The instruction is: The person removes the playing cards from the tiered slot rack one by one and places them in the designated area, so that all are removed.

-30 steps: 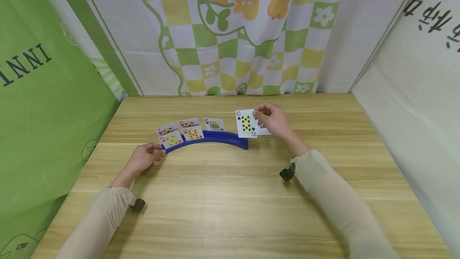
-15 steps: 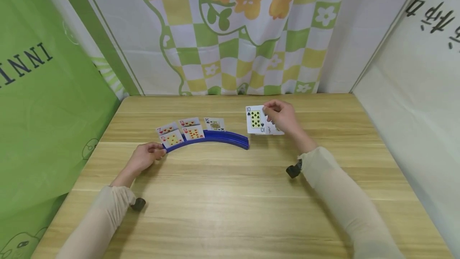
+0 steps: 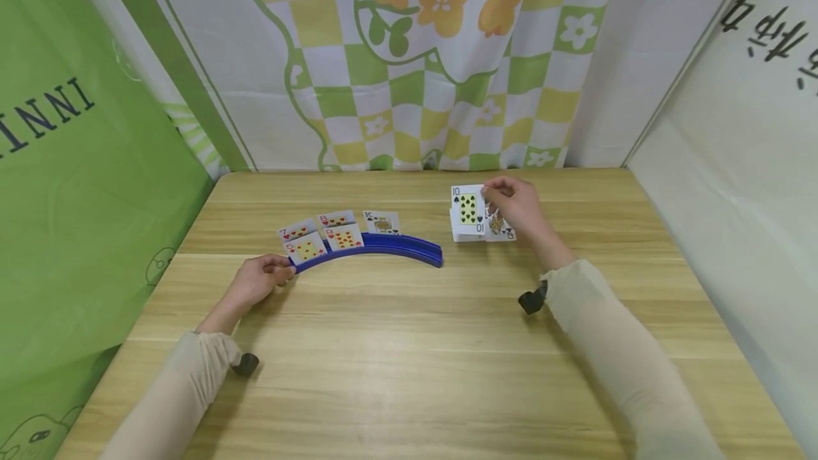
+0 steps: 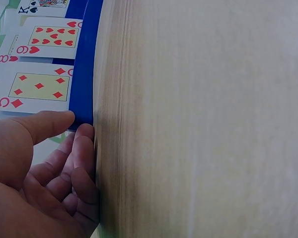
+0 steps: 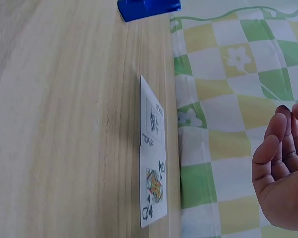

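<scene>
My left hand (image 3: 258, 279) pinches the left end of a curved blue card holder (image 3: 383, 241) between thumb and fingers. Standing in the holder are a five of diamonds (image 4: 38, 87), a nine of hearts (image 4: 52, 37), a seven (image 3: 297, 228) and an eight of hearts (image 3: 335, 218) behind them, and a king of spades (image 3: 381, 222). Right of the holder, my right hand (image 3: 517, 208) pinches a ten of spades (image 3: 468, 204) by its edge, raised above the table. Below it lie a queen of clubs (image 5: 155, 187) and a card with a black figure (image 5: 152, 121).
The wooden table (image 3: 383, 360) runs up to a checked curtain (image 3: 434, 91) at the back. A green cloth (image 3: 83, 183) hangs on the left, a white one (image 3: 735, 162) on the right. Each sleeve cuff has a black device beneath it.
My right hand has carried the ten of spades rightward, away from the holder's right end and over the cards lying on the table. The left hand and holder stay put.
</scene>
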`<state>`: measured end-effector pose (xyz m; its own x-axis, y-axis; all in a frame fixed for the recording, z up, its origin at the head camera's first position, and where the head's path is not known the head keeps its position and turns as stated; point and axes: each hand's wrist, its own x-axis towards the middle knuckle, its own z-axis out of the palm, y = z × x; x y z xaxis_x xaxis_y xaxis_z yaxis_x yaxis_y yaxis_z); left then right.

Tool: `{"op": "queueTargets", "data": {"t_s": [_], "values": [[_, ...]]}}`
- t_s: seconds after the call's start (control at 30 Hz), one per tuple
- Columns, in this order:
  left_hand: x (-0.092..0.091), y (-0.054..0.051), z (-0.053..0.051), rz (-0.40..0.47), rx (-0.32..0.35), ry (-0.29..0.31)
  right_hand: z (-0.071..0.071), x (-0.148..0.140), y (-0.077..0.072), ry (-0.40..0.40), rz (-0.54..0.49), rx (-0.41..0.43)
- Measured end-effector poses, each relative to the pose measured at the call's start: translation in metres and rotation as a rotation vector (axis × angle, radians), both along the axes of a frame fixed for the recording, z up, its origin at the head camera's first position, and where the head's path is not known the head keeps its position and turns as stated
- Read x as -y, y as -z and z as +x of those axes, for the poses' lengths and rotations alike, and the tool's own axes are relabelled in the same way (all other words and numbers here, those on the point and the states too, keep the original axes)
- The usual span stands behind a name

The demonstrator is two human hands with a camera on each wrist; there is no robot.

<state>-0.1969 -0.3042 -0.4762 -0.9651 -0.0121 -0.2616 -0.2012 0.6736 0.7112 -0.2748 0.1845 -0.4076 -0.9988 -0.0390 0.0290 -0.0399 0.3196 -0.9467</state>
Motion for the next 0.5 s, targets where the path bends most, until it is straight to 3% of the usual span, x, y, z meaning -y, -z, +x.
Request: {"op": "queueTargets", "data": {"t_s": [0.33, 0.5], "values": [[0.001, 0.001, -0.001, -0.004, -0.006, 0.005, -0.008, -0.02, 0.002, 0.014, 0.095, 0.002], [0.001, 0.001, 0.0, -0.007, -0.006, 0.005, -0.01, -0.026, 0.004, 0.047, 0.077, 0.024]]}}
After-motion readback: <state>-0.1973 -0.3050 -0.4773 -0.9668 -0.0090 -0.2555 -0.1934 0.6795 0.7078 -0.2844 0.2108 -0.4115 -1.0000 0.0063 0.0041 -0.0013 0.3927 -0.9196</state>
